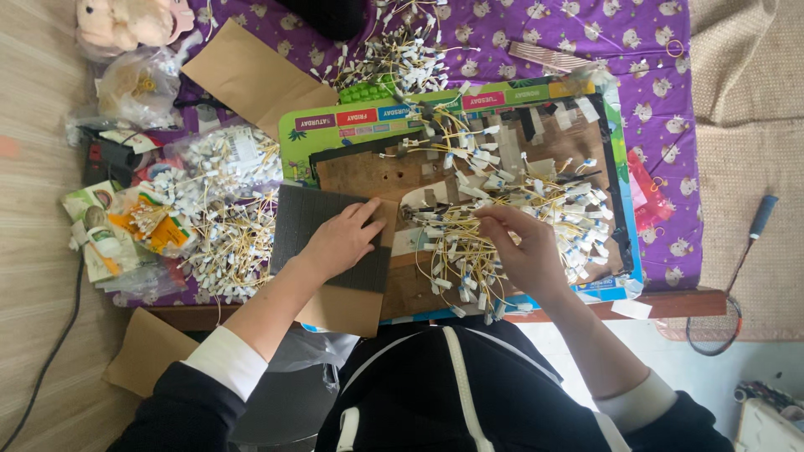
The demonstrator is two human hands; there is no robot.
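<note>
- Left hand (pixel 342 241): flat, fingers spread, pressing on dark foam pad (pixel 322 234) near front edge of table (pixel 670 303), not gripping.
- Right hand (pixel 526 247): fingers pinched into pile of tagged yellow wires (pixel 502 209) on brown work board (pixel 368 176), mid-table.
- Doing it well, I'd say: keep pad pinned, lift one wire at a time so tags don't snag neighbours.
- Hard to tell: which wire is pinched; fingertips buried in tangle. More wire heaps (pixel 226 218) at left edge, details too small.

Plush toy (pixel 126 21) — cropped at top edge
</note>
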